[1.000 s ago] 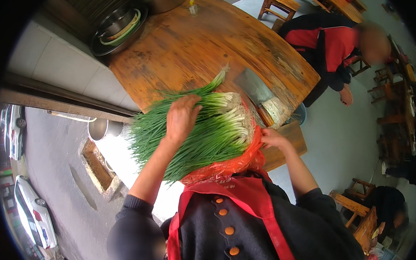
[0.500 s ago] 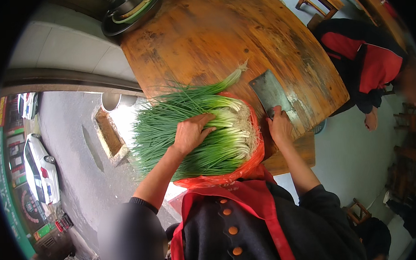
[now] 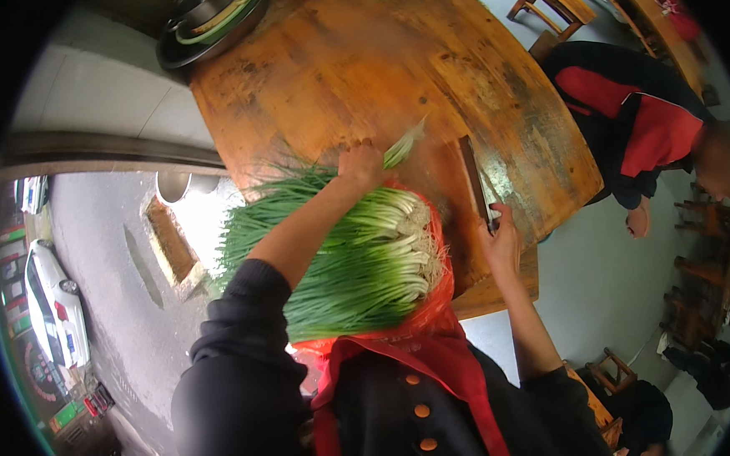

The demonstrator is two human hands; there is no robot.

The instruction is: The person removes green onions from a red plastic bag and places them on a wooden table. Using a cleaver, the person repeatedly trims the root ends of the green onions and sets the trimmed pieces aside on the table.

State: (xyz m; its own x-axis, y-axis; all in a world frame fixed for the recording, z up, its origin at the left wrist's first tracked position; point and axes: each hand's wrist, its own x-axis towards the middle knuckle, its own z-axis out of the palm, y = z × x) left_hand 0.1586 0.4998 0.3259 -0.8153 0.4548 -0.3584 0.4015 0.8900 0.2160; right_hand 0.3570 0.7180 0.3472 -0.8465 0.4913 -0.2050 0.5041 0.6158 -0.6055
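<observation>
A thick pile of green onions (image 3: 348, 287) lies on a red plastic bag (image 3: 440, 294) at the near side of the wooden table. Beyond the pile, my left hand (image 3: 361, 163) is closed over a small bunch of green onions (image 3: 404, 144). That bunch's pale root end sticks out to the right of my fingers. My right hand (image 3: 501, 235) grips the handle of a cleaver (image 3: 473, 175) to the right of the pile. The blade is turned almost edge-on, pointing away from me and apart from the onions.
The wooden table (image 3: 330, 63) bears stacked metal bowls (image 3: 210, 20) at its far left corner. A person in a black and red jacket (image 3: 634, 111) is at the right, beyond the table edge. A wooden stool (image 3: 553, 3) stands behind. A street with a white car (image 3: 56, 305) is at the left.
My left hand has moved from the top of the big pile to the small far bunch and closed over it. The cleaver has turned from lying flat to nearly edge-on.
</observation>
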